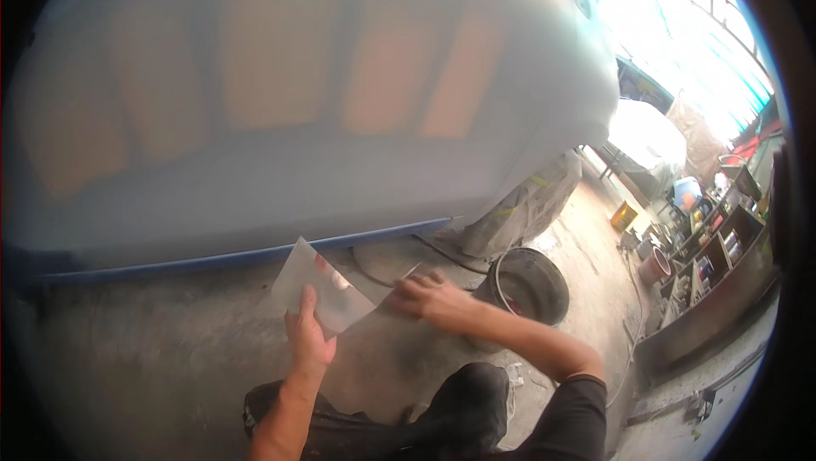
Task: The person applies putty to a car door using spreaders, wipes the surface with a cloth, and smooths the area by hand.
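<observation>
A flat, pale four-sided plate (337,308) is in my left hand (310,339), with the thumb lying over its near face. Reddish smears and a bright reflection show near the plate's upper right edge. Just beyond its right corner, my right hand (432,301) is curled and blurred by motion. A thin greyish edge shows at its fingers, but what they hold is too smeared to name. Both hands are in front of a large grey vehicle body panel (280,181) with several orange-tan patches (276,57) and a blue strip (255,259) along its lower edge.
A dark bucket (557,278) with liquid in it stands beside my right forearm. Behind it, a crumpled cover (523,214) hangs by the vehicle's end. A hose (450,255) runs along the concrete floor (170,325). Cluttered shelves (722,244) and a yellow container (623,215) are at right.
</observation>
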{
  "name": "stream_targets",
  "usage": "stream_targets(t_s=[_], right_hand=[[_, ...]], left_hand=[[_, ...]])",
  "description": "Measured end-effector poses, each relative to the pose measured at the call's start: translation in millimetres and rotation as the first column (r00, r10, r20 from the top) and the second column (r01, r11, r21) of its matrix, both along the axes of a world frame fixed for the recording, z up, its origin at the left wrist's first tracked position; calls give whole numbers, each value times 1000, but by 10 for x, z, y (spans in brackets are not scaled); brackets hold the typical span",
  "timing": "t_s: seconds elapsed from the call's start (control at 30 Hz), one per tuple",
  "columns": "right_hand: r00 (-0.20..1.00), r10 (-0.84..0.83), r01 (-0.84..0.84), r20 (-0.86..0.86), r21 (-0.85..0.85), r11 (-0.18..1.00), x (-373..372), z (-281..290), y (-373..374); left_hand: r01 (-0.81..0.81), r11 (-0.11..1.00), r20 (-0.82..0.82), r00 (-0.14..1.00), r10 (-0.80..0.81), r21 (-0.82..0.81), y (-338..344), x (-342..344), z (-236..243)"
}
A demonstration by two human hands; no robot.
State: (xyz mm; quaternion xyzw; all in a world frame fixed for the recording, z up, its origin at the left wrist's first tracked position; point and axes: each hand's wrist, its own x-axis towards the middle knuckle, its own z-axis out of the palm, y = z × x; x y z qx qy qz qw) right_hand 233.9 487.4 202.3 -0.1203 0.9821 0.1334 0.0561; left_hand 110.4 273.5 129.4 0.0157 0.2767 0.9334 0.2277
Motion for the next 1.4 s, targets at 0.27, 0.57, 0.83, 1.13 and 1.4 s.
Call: stream_targets(t_s=[0.27,0.57,0.83,1.13,1.4], right_hand=[[400,-347,-34,-848,-392,919,-566,2111,557],[182,-311,97,-933,-298,950,-1281,3011,704],[252,-156,157,-955,-119,980,-1481,2961,20],[259,-105,-17,-960,-114,993,-1028,3023,1225],[291,-46,54,-956,-32,998,-1098,2682,1098]], left_hand=[[4,980,-27,1000,-9,-201,79,-34,-258],[42,991,-16,999,-45,-127,70,-33,-153],[57,991,-24,998,-60,-120,31,-36,-211],[65,987,6,998,-65,-146,45,-25,-234],[94,978,25,996,-91,-186,21,-5,-131]])
